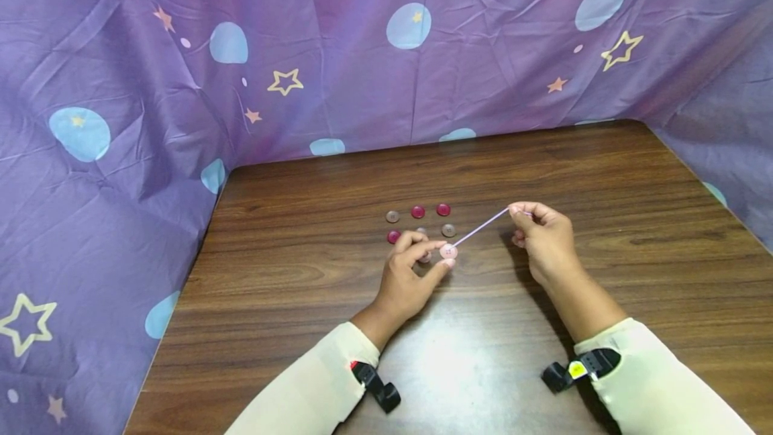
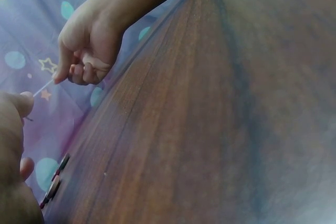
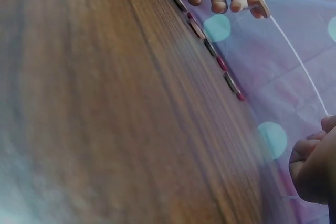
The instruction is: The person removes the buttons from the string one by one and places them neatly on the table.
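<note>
A pink button (image 1: 449, 252) is pinched at its edge between the thumb and forefinger of my left hand (image 1: 408, 276), held above the table. A pale purple string (image 1: 481, 227) runs taut in the head view from the button up to my right hand (image 1: 546, 242), which pinches it between thumb and forefinger. In the right wrist view the button (image 3: 264, 8) is seen edge-on, with the string (image 3: 300, 65) leading away from it. How the string passes through the button's holes is too small to tell.
Behind my left hand lie several loose buttons, among them a dark red button (image 1: 418, 211), another red one and a grey-brown button (image 1: 392, 217). My left fingers partly hide some. The wooden table (image 1: 290, 327) is backed by a purple patterned cloth (image 1: 338, 32).
</note>
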Demonstrator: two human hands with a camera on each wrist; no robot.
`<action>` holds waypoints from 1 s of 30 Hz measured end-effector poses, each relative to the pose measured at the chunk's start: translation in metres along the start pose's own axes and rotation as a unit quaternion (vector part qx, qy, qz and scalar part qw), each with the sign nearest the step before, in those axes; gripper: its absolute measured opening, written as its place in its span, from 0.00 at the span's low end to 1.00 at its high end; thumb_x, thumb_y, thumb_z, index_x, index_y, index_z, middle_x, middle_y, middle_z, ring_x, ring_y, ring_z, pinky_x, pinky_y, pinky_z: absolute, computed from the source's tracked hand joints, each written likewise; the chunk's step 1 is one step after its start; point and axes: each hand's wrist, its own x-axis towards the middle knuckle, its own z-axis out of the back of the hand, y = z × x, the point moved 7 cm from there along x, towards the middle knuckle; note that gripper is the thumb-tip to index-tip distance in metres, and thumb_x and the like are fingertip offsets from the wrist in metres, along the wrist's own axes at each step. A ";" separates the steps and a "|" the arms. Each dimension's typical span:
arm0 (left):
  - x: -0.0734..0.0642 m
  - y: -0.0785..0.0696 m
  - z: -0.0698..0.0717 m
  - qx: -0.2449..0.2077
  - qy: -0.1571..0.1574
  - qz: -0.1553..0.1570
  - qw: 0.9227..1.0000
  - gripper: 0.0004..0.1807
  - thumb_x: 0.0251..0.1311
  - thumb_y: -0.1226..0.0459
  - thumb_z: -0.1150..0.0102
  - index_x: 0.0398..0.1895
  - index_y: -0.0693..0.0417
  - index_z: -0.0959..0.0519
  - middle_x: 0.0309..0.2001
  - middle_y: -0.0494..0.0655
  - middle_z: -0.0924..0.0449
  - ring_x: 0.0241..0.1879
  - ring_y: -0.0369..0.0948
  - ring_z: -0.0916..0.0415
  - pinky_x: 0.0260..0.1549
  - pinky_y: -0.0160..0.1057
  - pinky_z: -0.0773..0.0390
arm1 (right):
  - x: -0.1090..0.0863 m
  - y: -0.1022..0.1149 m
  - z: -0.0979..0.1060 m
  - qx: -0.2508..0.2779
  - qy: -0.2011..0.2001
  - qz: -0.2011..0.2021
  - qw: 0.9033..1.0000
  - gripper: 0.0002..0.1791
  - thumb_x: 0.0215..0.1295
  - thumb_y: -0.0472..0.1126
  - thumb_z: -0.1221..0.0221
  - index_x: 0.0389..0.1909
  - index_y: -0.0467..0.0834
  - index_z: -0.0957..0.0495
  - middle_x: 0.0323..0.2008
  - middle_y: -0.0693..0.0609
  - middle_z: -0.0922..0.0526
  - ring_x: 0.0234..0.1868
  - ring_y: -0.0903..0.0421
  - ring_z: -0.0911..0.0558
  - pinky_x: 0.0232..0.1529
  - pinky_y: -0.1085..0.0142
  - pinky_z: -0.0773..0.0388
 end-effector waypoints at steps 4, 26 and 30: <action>0.000 -0.001 0.001 0.002 -0.003 -0.005 1.000 0.18 0.60 0.66 0.21 0.53 0.58 0.10 0.49 0.57 0.20 0.44 0.56 0.18 0.50 0.50 0.15 | 0.002 0.001 0.003 0.030 -0.016 -0.001 0.999 0.13 0.78 0.33 0.37 0.31 0.48 0.14 0.26 0.61 0.23 0.24 0.65 0.26 0.27 0.74 0.24; 0.000 -0.002 0.003 0.001 -0.012 -0.015 1.000 0.18 0.61 0.66 0.21 0.54 0.57 0.10 0.53 0.56 0.21 0.48 0.51 0.18 0.51 0.47 0.12 | 0.002 0.007 0.007 0.105 -0.051 0.010 0.993 0.16 0.76 0.29 0.38 0.27 0.47 0.15 0.23 0.58 0.20 0.22 0.63 0.27 0.24 0.74 0.25; 0.002 0.000 0.001 0.000 -0.006 -0.004 1.000 0.18 0.62 0.65 0.21 0.55 0.57 0.10 0.55 0.56 0.21 0.51 0.48 0.19 0.53 0.47 0.13 | 0.002 0.005 0.007 0.118 -0.048 0.002 0.992 0.16 0.76 0.28 0.38 0.27 0.46 0.15 0.23 0.57 0.20 0.22 0.62 0.27 0.23 0.74 0.26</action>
